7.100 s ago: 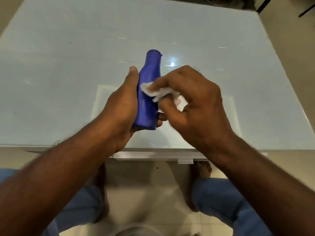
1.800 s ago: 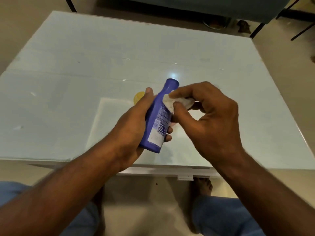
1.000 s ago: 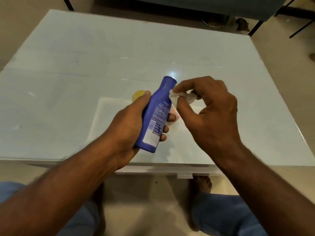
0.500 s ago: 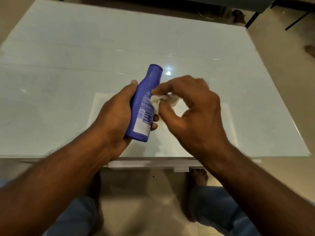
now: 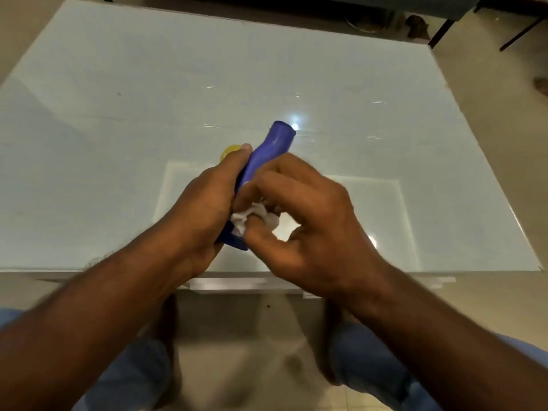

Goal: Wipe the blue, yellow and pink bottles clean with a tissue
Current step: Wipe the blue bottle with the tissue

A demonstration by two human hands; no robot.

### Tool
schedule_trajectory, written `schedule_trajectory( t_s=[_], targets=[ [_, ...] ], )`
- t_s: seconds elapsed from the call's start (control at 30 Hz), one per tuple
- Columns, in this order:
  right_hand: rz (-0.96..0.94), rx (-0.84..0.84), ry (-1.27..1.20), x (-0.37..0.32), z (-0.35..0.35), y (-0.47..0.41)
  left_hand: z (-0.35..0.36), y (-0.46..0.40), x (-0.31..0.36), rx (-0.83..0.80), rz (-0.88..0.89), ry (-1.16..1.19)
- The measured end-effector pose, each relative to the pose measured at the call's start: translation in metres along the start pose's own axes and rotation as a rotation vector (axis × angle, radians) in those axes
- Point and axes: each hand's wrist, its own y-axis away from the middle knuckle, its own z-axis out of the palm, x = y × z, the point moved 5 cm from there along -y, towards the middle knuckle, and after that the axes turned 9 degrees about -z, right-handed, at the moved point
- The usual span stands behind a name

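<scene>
My left hand (image 5: pixel 204 209) grips the blue bottle (image 5: pixel 268 149) around its lower body, cap end pointing away and up over the table. My right hand (image 5: pixel 305 223) pinches a crumpled white tissue (image 5: pixel 252 219) and presses it against the bottle's lower part, near its base. A bit of the yellow bottle (image 5: pixel 229 151) peeks out behind my left thumb, resting on the table. The pink bottle is hidden behind my hands.
The pale glass table (image 5: pixel 118 114) spreads wide to the left, right and far side of my hands. Its near edge runs just under my wrists. Dark chair legs (image 5: pixel 444 31) and floor lie beyond the far right corner.
My right hand has slid the tissue down the blue bottle from its middle toward the base. The bottle stays held in my left hand; the yellow bottle shows again behind my thumb.
</scene>
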Motion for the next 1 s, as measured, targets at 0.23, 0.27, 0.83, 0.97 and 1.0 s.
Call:
schedule_trajectory(
  t_s=[0.23,0.27,0.83,0.97,1.0],
  targets=[
    [0.235,0.283,0.133,0.047,-0.045,-0.011,0.01,0.006,0.0,-0.086,0.013,-0.071],
    [0.235,0.277,0.127,0.046,-0.045,-0.01,0.011,0.007,0.001,-0.092,0.017,-0.073],
    [0.067,0.028,0.001,0.016,-0.017,-0.004,0.005,0.004,0.005,-0.089,0.015,0.1],
    [0.155,0.156,0.023,0.032,-0.032,-0.008,0.007,0.005,0.004,-0.125,0.012,0.081],
    [0.203,0.219,0.045,0.04,-0.041,-0.009,0.01,0.006,0.003,-0.161,0.003,0.059]
  ],
)
